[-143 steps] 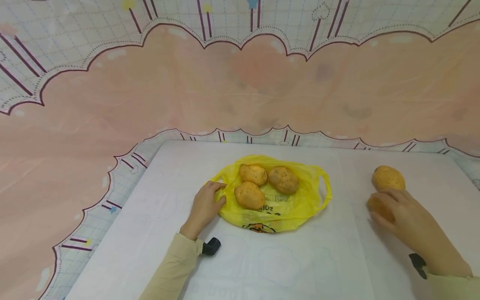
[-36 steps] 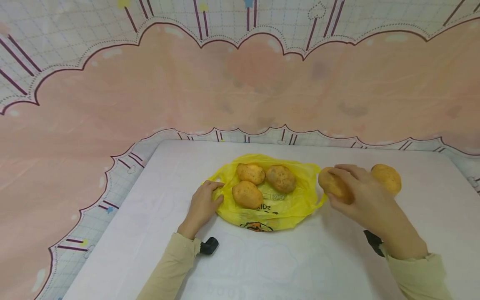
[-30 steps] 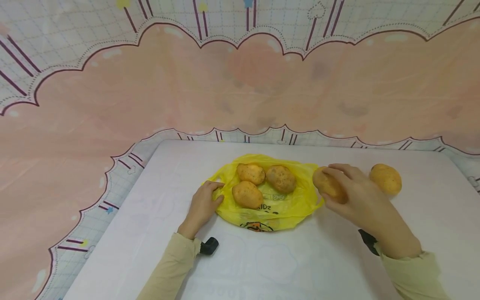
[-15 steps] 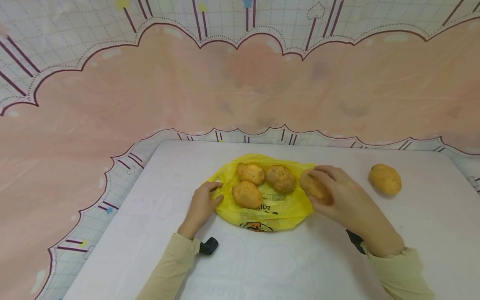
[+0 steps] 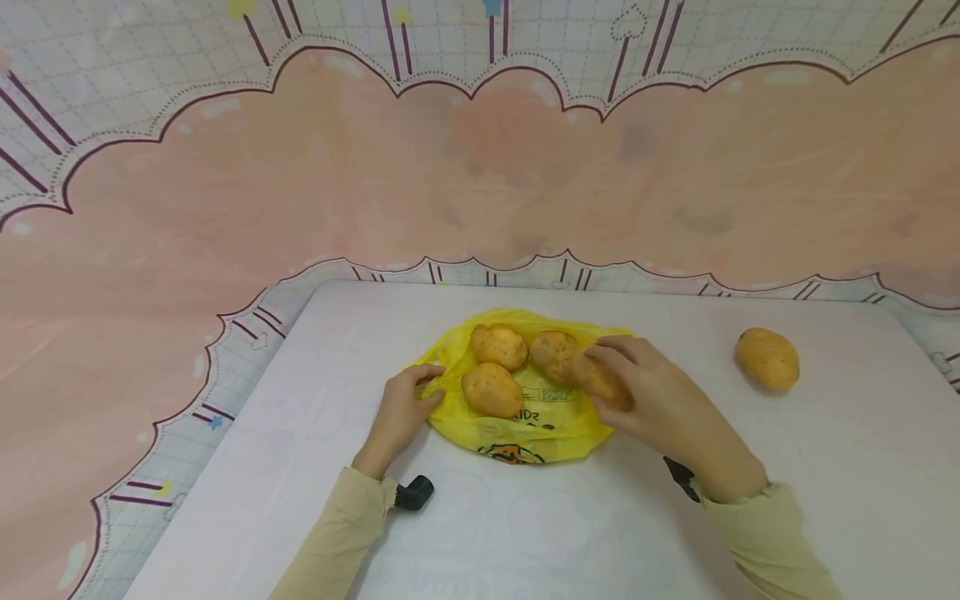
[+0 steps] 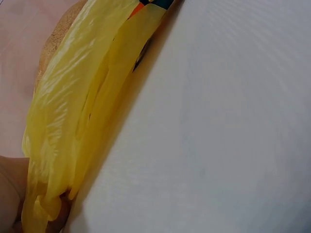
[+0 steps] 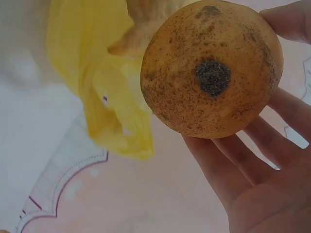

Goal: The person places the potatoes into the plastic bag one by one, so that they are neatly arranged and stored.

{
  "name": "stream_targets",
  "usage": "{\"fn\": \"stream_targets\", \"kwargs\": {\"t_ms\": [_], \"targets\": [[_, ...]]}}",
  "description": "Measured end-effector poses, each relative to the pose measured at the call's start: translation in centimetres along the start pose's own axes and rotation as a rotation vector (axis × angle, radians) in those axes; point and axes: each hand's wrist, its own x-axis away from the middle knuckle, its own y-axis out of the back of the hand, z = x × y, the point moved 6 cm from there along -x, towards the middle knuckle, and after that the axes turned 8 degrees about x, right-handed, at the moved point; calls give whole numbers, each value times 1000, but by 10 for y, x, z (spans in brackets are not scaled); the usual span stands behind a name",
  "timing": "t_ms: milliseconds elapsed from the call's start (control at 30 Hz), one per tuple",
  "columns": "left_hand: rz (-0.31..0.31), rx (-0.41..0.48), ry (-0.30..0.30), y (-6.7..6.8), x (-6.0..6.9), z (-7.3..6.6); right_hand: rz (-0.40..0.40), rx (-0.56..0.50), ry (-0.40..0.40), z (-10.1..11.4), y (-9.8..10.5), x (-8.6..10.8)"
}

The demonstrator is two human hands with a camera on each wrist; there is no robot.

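A yellow plastic bag (image 5: 558, 429) lies spread on the table, three potatoes on it: one at the back left (image 5: 499, 347), one in front (image 5: 492, 390), one at the right (image 5: 553, 354). My left hand (image 5: 397, 412) pinches the bag's left edge; in the left wrist view the bag's plastic (image 6: 63, 126) bunches at the fingers. Over the bag's right side my right hand (image 5: 663, 408) grips another potato (image 5: 602, 379), which partly covers the right one. The right wrist view shows this held potato (image 7: 211, 73) with a dark patch, fingers and thumb around it.
One more potato (image 5: 768, 359) lies on the white table (image 5: 525, 533) at the right, apart from the bag. Behind the table hangs a patterned cloth (image 5: 450, 183). Each wrist wears a black camera, the left one (image 5: 414, 493) close above the table.
My right hand has picked up a potato at the right and carried it left until it is over the bag. The left hand stays at the bag's left edge.
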Motion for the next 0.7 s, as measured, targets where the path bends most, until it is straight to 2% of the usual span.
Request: {"fn": "stream_targets", "kwargs": {"t_ms": [167, 333, 533, 700], "targets": [[-4, 4, -10, 1, 0, 0, 23, -30, 22, 6, -11, -5], [-1, 2, -31, -1, -1, 0, 13, -53, 61, 13, -18, -9], [-3, -2, -13, -1, -1, 3, 15, -71, 108, 22, -26, -14], [2, -7, -3, 0, 0, 4, 28, -78, 116, 27, -31, -15]]}}
